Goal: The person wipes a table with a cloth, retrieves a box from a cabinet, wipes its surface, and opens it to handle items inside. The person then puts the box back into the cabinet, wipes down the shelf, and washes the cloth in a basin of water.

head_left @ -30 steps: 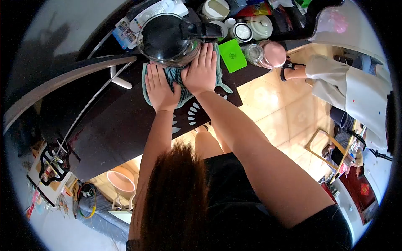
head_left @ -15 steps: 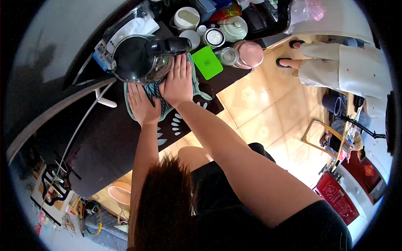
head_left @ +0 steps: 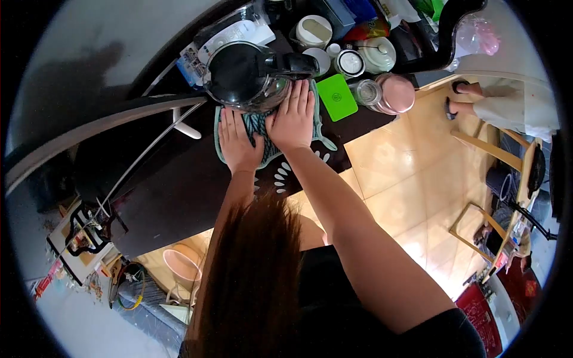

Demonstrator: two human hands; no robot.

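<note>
Both my hands lie flat on a green patterned cloth (head_left: 256, 124) spread over the dark tabletop (head_left: 173, 179). My left hand (head_left: 240, 143) presses on the cloth's left part, fingers stretched away from me. On its right part rests my right hand (head_left: 292, 119), fingers straight, tips beneath the handle of a glass kettle with a black lid (head_left: 239, 74). The kettle stands at the cloth's far edge, just beyond my fingertips. I cannot tell whether my fingertips touch it. Neither hand grips anything. To the right of the cloth lies a bright green square (head_left: 336, 97).
Jars, a lidded pot (head_left: 377, 55) and a pink-topped container (head_left: 396, 93) crowd the far right of the table. A white handle-like piece (head_left: 187, 130) and a cable are at left. A person (head_left: 507, 110) stands on the tiled floor at right, near a wooden chair (head_left: 477, 230).
The whole view has shifted, so the table and its things appear further right. My hands stay flat on the cloth in much the same place. The person at right shows less.
</note>
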